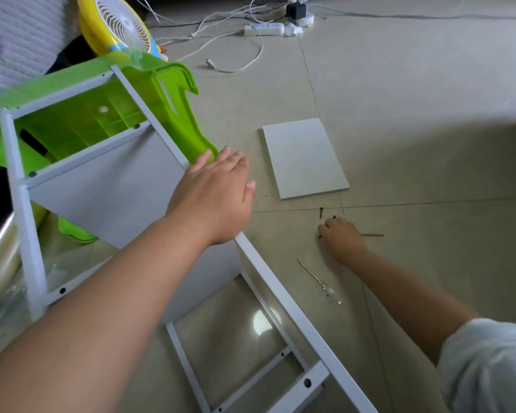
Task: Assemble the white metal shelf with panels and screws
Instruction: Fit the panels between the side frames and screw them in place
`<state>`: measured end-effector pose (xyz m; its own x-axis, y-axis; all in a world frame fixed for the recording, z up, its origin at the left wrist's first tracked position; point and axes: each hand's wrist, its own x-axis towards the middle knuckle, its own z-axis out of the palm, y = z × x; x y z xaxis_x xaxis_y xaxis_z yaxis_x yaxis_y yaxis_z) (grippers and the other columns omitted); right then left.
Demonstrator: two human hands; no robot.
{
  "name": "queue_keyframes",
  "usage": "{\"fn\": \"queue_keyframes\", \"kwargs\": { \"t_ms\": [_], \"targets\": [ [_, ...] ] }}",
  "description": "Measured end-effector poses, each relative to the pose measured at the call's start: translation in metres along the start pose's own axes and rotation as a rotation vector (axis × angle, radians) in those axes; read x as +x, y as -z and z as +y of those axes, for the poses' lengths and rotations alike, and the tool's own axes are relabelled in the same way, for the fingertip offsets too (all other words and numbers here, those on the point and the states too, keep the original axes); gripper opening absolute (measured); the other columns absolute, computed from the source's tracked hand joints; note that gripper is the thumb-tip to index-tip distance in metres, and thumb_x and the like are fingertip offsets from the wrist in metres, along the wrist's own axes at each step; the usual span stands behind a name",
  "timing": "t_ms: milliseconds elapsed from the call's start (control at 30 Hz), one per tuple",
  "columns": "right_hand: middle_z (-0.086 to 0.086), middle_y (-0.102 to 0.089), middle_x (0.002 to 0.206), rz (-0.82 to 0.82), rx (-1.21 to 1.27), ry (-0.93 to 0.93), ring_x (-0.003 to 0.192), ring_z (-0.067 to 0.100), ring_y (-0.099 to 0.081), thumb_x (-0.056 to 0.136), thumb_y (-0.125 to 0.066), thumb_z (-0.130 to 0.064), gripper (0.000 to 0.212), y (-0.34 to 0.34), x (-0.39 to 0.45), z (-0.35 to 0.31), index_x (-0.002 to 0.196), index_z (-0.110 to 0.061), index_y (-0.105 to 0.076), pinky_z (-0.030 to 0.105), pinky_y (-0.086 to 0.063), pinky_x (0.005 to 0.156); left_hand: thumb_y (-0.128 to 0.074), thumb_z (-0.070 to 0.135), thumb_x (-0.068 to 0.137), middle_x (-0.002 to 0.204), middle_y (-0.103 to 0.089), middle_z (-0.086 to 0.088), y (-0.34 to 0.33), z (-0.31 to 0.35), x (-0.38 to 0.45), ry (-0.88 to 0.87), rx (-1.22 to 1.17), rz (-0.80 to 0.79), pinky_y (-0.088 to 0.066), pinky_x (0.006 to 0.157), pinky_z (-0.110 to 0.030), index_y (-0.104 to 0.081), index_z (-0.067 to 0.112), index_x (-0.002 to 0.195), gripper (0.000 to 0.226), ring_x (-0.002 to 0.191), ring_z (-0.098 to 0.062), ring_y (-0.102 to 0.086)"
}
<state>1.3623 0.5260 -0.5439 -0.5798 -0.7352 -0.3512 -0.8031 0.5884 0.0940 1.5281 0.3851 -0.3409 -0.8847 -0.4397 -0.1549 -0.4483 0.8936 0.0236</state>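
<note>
Roughly halfway: white shelf frame (108, 186) lying on its side with two panels in, spare panel (304, 158) just right of it, left hand (218, 198) flat-fingered on its rail, right hand (341, 238) curled over loose screws (321, 212) further right

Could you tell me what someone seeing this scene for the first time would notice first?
Probably the white shelf frame lying across the left of the floor, with the left hand resting open on its long rail. Behind it sits a bright green plastic stool. To the right, the right hand reaches among dark screws just below a loose white panel.
</note>
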Motion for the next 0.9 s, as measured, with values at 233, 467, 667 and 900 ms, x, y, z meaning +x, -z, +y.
{"fn": "queue_keyframes", "kwargs": {
  "t_ms": [233,467,667,900],
  "targets": [
    [0.008,-0.046,0.129,-0.016,-0.03,-0.047,0.123,0.025,-0.042,0.095,-0.035,-0.011,0.033,-0.013,0.014,-0.005,0.125,-0.012,-0.049,0.034,-0.031,0.101,-0.02,0.027,0.1,0.157,-0.01,-0.001,-0.002,-0.001,0.0,0.002,-0.015,0.004,0.005,0.114,-0.026,-0.013,0.011,0.148,0.051,0.144,-0.011,-0.001],
    [0.007,-0.048,0.128,0.027,-0.094,0.027,0.122,0.024,-0.043,0.095,-0.032,-0.011,0.034,-0.009,0.014,-0.008,0.124,-0.011,-0.048,0.033,-0.03,0.1,-0.019,0.027,0.101,0.157,-0.01,-0.001,-0.004,-0.001,0.001,-0.009,-0.01,0.019,0.005,0.114,-0.026,-0.012,0.011,0.148,0.051,0.144,-0.011,-0.002],
    [0.017,-0.058,0.11,0.115,0.294,0.021,0.102,0.031,-0.053,0.089,-0.039,-0.004,0.021,0.023,0.005,-0.022,0.104,0.0,-0.053,0.033,-0.04,0.077,-0.02,0.026,0.101,0.155,-0.017,-0.003,-0.008,-0.003,0.003,-0.03,-0.041,0.049,0.001,0.114,-0.025,-0.019,0.009,0.147,0.049,0.144,-0.012,-0.007],
    [0.016,-0.062,0.099,0.416,0.549,0.154,0.089,0.031,-0.056,0.09,-0.046,-0.007,0.018,0.127,-0.026,-0.049,0.099,0.003,-0.058,0.027,-0.035,0.066,-0.029,0.031,0.092,0.144,-0.04,-0.01,0.001,-0.018,-0.025,-0.055,-0.387,0.294,-0.015,0.103,-0.016,-0.044,0.003,0.135,0.054,0.138,-0.018,-0.03]
  ]
}}
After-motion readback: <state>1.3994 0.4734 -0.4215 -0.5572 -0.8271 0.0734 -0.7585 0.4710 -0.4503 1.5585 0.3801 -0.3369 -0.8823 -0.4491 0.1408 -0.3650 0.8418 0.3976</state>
